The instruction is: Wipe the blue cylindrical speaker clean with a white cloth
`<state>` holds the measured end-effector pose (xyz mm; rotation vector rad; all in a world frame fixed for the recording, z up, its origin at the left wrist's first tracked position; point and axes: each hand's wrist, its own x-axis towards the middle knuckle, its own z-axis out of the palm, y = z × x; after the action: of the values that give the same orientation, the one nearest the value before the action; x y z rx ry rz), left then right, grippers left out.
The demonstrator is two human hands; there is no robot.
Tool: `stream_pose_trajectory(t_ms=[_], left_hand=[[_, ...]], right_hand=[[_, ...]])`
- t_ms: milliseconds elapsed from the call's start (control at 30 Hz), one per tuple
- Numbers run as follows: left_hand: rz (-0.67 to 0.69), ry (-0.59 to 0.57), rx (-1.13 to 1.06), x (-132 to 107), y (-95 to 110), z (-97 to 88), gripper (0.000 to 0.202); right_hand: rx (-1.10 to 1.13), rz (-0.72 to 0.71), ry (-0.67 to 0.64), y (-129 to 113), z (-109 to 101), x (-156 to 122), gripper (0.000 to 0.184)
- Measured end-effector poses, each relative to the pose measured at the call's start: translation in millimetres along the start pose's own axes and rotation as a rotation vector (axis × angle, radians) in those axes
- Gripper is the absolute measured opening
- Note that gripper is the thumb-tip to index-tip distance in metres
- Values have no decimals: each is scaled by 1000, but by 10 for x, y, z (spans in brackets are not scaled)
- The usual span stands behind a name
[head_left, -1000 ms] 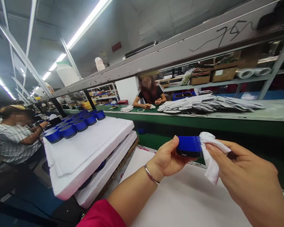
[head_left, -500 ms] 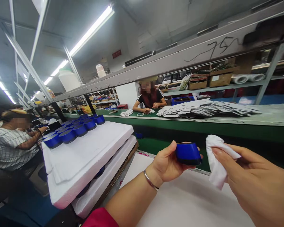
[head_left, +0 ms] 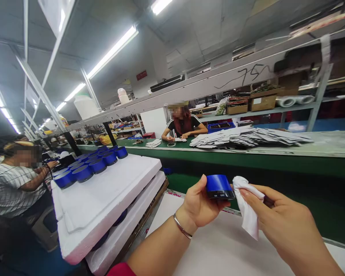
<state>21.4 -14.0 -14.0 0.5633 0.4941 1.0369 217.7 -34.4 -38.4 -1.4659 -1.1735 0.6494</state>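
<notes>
My left hand (head_left: 201, 205), with a metal bangle on its wrist, grips a round blue device (head_left: 219, 185) with a black base band marked ON and OFF. That band faces me. My right hand (head_left: 281, 214) pinches a folded white cloth (head_left: 247, 205), whose left edge is at the device's right side; whether they touch I cannot tell. Both hands are above a white work surface (head_left: 215, 253). To the left, several similar blue devices (head_left: 97, 165) stand in rows on a white foam slab (head_left: 112, 191).
Below the top slab lies a second foam layer (head_left: 149, 199) with blue devices between. Across a green bench (head_left: 138, 145), a person (head_left: 184, 124) sits by a heap of flat white pieces (head_left: 247, 137). Another person (head_left: 20, 180) is at far left. An overhead beam (head_left: 201, 82) crosses the view.
The blue device has turned so its ON/OFF marking shows. My right hand has brought the cloth left, close against the device. The camera view has shifted slightly.
</notes>
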Motion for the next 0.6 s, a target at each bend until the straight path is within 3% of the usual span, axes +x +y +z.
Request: stream_pose_trajectory(t_ms=[167,300,400,500,600], left_hand=[[10,19,-51,-43,-12,94,44],[-27,39,19,-30,-18,51,57],[52,58,75,-18,-41,14,72],[181,39,172,-27,-80,20,90],[255,29,264,-60,-118,60,102]], right_hand=[[27,94,40,-217,-6,-122,78],[20,152,125,-458,-58,-189,74],[-34,162,181,-525,-113,-248,76],[-59,-1,161,-452,-119,-322,67],[-45,-336,172,-362,-42,-414,43]])
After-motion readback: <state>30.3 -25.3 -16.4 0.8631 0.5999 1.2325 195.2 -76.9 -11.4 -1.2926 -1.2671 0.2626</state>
